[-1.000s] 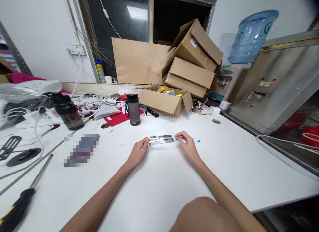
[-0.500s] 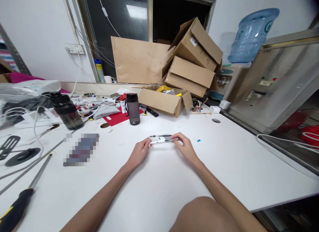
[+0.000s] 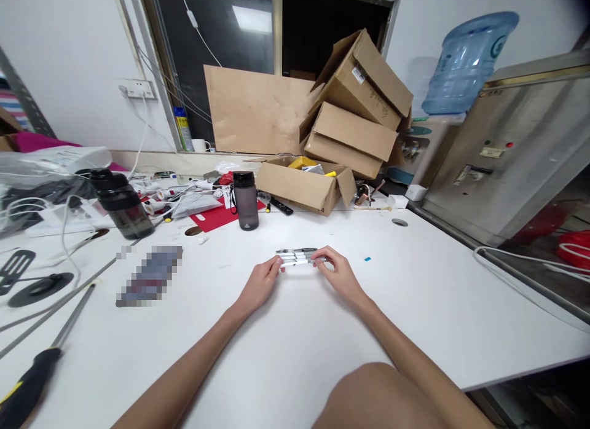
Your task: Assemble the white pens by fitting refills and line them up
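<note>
A small bundle of pens (image 3: 297, 256) with black clips and pale barrels lies crosswise on the white table (image 3: 295, 330), held at both ends. My left hand (image 3: 260, 283) pinches the left end of the bundle with its fingertips. My right hand (image 3: 338, 274) closes its fingers over the right end. Both forearms reach in from the bottom of the view.
A dark water bottle (image 3: 244, 200) stands behind the pens, a larger one (image 3: 118, 202) to the left. An open cardboard box (image 3: 304, 184) and stacked boxes (image 3: 357, 109) sit at the back. A screwdriver (image 3: 41, 361), a blurred flat object (image 3: 150, 274) and a tiny blue scrap (image 3: 367, 258) lie nearby.
My right hand has slid left along the pens, drawing the two hands closer together and squaring the bundle. The left hand has barely moved.
</note>
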The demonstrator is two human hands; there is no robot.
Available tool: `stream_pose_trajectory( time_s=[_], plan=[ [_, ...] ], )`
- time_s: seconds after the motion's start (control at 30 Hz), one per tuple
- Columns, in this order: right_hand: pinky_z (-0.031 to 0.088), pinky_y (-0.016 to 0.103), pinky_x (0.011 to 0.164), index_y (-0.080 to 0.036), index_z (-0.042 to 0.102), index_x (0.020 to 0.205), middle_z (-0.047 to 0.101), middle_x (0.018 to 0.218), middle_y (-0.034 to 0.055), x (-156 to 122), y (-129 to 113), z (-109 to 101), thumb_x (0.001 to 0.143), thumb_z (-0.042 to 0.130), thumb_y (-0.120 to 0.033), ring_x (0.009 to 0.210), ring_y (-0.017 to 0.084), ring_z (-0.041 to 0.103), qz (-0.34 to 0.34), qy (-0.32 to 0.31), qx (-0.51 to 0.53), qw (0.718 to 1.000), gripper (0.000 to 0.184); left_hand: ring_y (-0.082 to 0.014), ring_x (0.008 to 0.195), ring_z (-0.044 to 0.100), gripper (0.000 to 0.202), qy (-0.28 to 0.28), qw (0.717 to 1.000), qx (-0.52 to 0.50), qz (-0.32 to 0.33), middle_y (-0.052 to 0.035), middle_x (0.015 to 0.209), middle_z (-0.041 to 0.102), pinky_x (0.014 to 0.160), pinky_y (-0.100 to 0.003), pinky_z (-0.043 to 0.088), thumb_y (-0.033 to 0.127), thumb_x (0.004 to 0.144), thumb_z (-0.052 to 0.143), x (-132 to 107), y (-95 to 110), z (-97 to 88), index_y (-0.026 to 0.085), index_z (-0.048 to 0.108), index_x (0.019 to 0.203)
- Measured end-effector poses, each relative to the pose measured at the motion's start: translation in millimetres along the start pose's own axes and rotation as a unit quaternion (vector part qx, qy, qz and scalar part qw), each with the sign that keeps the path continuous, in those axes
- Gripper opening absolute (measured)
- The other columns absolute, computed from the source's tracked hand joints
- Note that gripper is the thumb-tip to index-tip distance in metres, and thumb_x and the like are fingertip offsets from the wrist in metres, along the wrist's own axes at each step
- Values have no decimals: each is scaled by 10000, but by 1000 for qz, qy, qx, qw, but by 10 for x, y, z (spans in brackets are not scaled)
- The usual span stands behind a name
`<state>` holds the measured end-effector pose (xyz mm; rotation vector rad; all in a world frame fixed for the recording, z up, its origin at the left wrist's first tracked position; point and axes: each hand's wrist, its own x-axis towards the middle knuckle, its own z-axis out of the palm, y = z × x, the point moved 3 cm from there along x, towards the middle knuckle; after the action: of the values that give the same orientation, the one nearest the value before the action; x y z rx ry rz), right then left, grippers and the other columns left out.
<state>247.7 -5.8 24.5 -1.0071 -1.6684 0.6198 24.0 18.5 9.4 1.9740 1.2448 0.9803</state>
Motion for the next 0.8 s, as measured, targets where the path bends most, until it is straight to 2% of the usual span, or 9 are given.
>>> stream_pose_trajectory(
  time_s=[0.17,0.33,0.4,0.47,0.57,0.67,0.8],
  plan=[
    [495,335,834,-231,690,957,709,952,37,-11,-7,-2,957,569,-375,797,197,660,36,-6,25,999,189,-197,691,476,444,-1,1000,-10,3,20,688,502,699,-282,358,500,1025,330,-7,19,-4,205,584,811],
    [441,302,631,-226,660,1030,655,695,0,-41,27,12,973,534,-457,601,176,566,102,-26,37,994,270,-197,702,478,445,-12,1000,-15,6,21,694,504,714,-284,360,510,1028,337,-20,5,17,204,584,819],
    [441,299,648,-225,650,1106,664,746,3,-43,34,23,976,520,-437,629,173,566,110,-41,29,993,281,-195,703,474,440,-12,1000,-14,6,24,696,498,716,-284,357,505,1030,336,-15,-15,11,205,583,823],
    [453,301,706,-231,638,1170,690,894,22,-35,37,30,959,535,-384,729,177,596,103,-48,12,993,281,-190,701,469,432,-7,1000,-12,7,28,697,484,713,-281,352,491,1033,334,-5,-32,-7,205,577,819],
    [456,305,777,-238,631,1186,686,1045,34,-20,52,33,910,568,-308,860,187,609,80,-44,2,996,292,-179,690,458,422,1,1000,-9,7,37,689,460,701,-272,343,477,1035,333,8,-43,-40,206,559,803],
    [440,295,741,-237,624,1160,653,892,-1,-11,86,29,875,576,-263,770,171,582,86,-43,33,995,290,-178,692,461,422,1,1000,-10,8,38,689,461,702,-269,343,475,1035,335,11,-39,-53,207,557,798],
    [350,274,601,-212,623,1083,495,605,-62,-11,108,25,900,541,-301,558,138,435,130,-67,85,986,219,-180,701,467,438,-2,1000,-16,7,35,700,477,704,-271,346,491,1037,332,2,-32,-46,205,581,817]
  ],
)
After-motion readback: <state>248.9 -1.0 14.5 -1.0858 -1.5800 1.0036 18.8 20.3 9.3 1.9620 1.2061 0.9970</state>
